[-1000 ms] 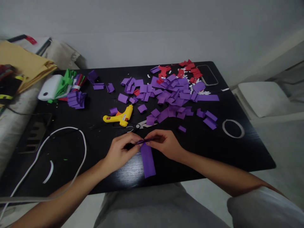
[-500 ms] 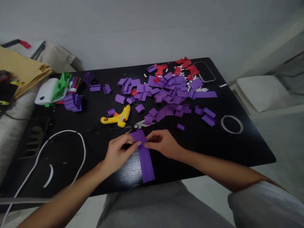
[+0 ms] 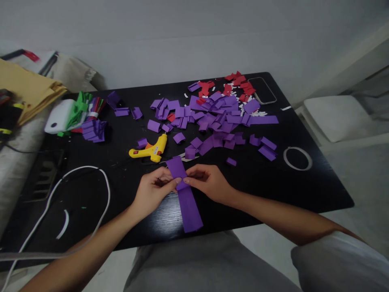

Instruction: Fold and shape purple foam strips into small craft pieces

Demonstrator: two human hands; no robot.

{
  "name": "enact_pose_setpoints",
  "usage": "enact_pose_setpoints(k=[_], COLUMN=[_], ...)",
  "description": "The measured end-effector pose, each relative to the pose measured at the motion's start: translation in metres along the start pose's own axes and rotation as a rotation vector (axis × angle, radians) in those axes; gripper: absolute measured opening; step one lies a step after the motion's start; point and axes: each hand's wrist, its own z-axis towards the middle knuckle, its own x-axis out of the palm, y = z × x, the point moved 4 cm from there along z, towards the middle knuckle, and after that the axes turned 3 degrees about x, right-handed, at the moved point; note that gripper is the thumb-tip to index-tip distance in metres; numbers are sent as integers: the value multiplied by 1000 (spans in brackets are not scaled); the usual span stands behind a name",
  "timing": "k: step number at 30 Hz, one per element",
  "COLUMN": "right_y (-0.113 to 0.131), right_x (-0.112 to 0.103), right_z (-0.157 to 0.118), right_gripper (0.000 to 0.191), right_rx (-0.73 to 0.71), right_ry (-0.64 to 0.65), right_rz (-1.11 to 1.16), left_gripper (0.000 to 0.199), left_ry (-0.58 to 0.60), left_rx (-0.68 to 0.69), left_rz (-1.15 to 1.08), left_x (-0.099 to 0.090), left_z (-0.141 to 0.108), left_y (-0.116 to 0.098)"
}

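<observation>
A long purple paper strip (image 3: 190, 209) is pinched between both hands near the front edge of the table. My left hand (image 3: 154, 187) grips its left side, thumb on top and fingers behind. From the right, my right hand (image 3: 209, 181) pinches the same spot, the two thumbs nearly meeting. A crease crosses the strip at the thumbs; the lower part hangs toward me and the upper part points away. Just beyond lie scissors (image 3: 182, 158), partly covered by the strip and paper, and a yellow glue gun (image 3: 152, 150).
Cut purple paper pieces (image 3: 219, 107) are heaped across the back, with red scraps (image 3: 240, 83) and white bits. A roundish ring (image 3: 298, 158) lies at right, a phone-shaped frame (image 3: 261, 90) behind. At left are a white cable (image 3: 106, 188) and a white device (image 3: 59, 117).
The upper part of the strip has risen and now reaches farther over the scissors. A crease shows at the thumbs, and the lower end has swung slightly right.
</observation>
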Motion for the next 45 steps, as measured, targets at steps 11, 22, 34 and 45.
enact_pose_setpoints(k=[11, 22, 34, 45], right_y=[-5, -4, -7, -4], right_x=[1, 0, 0, 1], right_z=[2, 0, -2, -2], right_gripper=[31, 27, 27, 29], right_rx=[73, 40, 122, 132], right_ry=[35, -2, -17, -14], right_rz=[93, 67, 110, 103], left_gripper=[22, 19, 17, 8], left_ry=[-10, -10, -8, -1], left_rx=[22, 22, 26, 67], left_rz=[12, 16, -10, -22], left_x=[-2, -3, -3, 0], left_z=[-1, -1, -2, -2], left_y=[0, 2, 4, 1])
